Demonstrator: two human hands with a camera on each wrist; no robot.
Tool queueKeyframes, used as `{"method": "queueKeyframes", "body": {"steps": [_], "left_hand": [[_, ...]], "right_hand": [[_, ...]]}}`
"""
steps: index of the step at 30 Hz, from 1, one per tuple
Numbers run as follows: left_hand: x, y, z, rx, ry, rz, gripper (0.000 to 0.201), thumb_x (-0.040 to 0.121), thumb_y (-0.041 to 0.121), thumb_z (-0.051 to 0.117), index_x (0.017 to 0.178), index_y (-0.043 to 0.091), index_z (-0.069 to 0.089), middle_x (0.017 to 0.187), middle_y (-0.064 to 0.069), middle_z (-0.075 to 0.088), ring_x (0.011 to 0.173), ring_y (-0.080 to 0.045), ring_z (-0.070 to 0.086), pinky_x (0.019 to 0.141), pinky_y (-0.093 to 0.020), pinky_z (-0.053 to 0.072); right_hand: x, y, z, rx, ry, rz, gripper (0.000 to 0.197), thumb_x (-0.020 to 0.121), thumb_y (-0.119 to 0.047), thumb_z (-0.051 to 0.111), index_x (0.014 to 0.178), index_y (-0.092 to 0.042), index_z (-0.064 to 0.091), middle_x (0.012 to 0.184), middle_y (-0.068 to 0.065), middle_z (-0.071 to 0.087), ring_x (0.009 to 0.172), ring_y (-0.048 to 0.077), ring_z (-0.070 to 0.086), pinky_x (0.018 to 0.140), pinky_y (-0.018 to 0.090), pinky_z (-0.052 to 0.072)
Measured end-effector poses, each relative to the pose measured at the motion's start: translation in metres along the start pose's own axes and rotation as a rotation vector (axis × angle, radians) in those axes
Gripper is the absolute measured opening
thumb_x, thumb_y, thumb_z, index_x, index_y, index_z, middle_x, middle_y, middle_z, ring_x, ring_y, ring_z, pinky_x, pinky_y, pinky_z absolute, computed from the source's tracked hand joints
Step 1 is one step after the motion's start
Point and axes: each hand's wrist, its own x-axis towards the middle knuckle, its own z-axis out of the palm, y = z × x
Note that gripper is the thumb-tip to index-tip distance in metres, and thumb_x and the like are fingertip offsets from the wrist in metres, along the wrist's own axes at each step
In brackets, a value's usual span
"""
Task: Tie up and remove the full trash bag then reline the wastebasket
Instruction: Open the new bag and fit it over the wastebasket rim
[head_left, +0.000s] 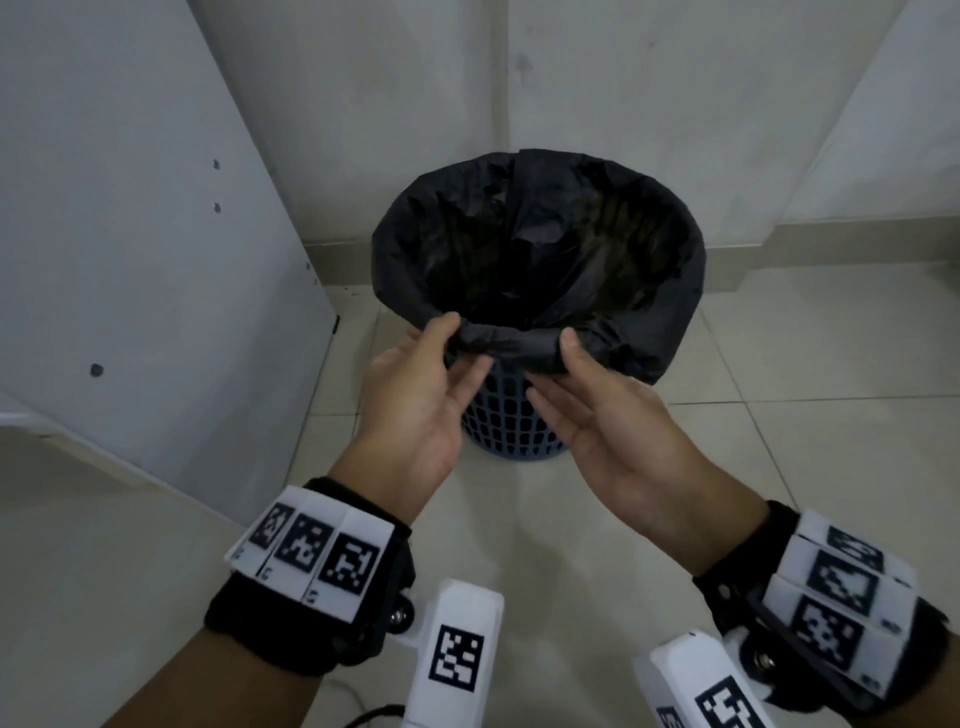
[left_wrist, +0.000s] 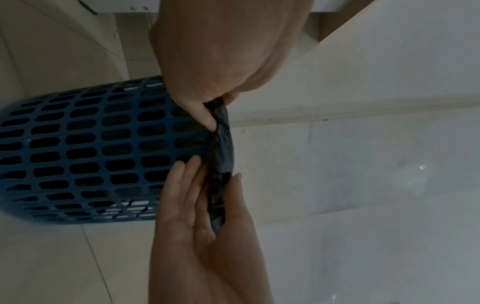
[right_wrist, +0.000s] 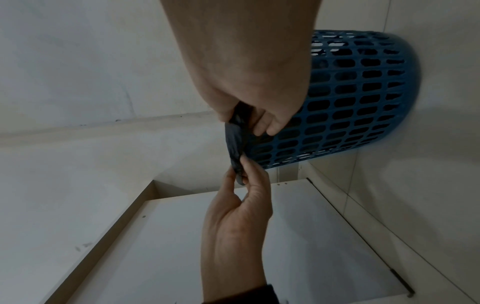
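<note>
Writing: none legible; wrist bands carry only square coded markers.
Left hand: palm up, pinching the rolled trash bag edge.
Right hand: palm up, pinching the same edge.
Trash bag: lines the blue wastebasket on the floor.

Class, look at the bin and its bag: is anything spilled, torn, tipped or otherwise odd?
Nothing stands out. The blue basket stands upright on the tiled floor, the black bag folded over its rim. Both hands, left and right, pinch the near edge.

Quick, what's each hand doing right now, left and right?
Left hand: pinching the rolled edge of the black trash bag at the wastebasket rim.
Right hand: pinching the same rolled edge.
</note>
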Motion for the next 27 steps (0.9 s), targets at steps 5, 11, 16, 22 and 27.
{"method": "queueKeyframes", "body": {"steps": [5,11,16,22,27], "left_hand": [[0.016,0.015,-0.005,-0.031,0.009,0.121,0.02,0.099,0.005,0.058,0.118,0.001,0.065,0.1,-0.006,0.07,0.089,-0.017,0.069,0.074,-0.029,0.062],[0.036,0.03,-0.014,-0.087,0.035,0.07,0.033,0.1,0.015,0.06,0.13,0.001,0.061,0.124,-0.011,0.067,0.094,-0.018,0.068,0.068,-0.031,0.063],[0.037,0.028,-0.01,-0.164,0.001,-0.031,0.035,0.1,0.027,0.06,0.128,0.007,0.063,0.129,-0.012,0.066,0.101,-0.023,0.067,0.082,-0.036,0.061],[0.022,0.005,-0.013,-0.052,-0.051,-0.005,0.042,0.094,0.043,0.065,0.13,0.022,0.066,0.122,0.0,0.071,0.107,-0.018,0.069,0.08,-0.034,0.061],[0.015,-0.015,-0.016,-0.105,-0.13,0.065,0.042,0.099,0.029,0.06,0.137,0.01,0.059,0.125,-0.002,0.072,0.112,-0.011,0.07,0.08,-0.02,0.058]], "right_hand": [[-0.008,0.008,-0.015,0.019,0.058,0.016,0.048,0.086,-0.033,0.072,0.127,-0.009,0.061,0.121,0.007,0.071,0.106,0.017,0.071,0.099,0.035,0.053],[-0.015,0.015,-0.029,-0.018,0.043,-0.001,0.039,0.092,-0.024,0.066,0.124,-0.003,0.06,0.12,0.015,0.069,0.108,0.023,0.069,0.099,0.036,0.053],[-0.014,0.02,-0.033,-0.071,0.013,0.021,0.025,0.094,-0.015,0.062,0.11,0.004,0.061,0.094,0.016,0.058,0.089,0.019,0.062,0.095,0.035,0.055],[-0.006,0.016,-0.035,-0.12,0.071,-0.044,0.016,0.095,-0.01,0.06,0.107,-0.001,0.066,0.095,0.014,0.063,0.087,0.015,0.068,0.091,0.032,0.057],[0.0,0.013,-0.034,-0.054,0.068,-0.065,0.021,0.098,-0.002,0.053,0.115,-0.007,0.064,0.11,0.019,0.062,0.106,0.024,0.065,0.09,0.03,0.058]]}}
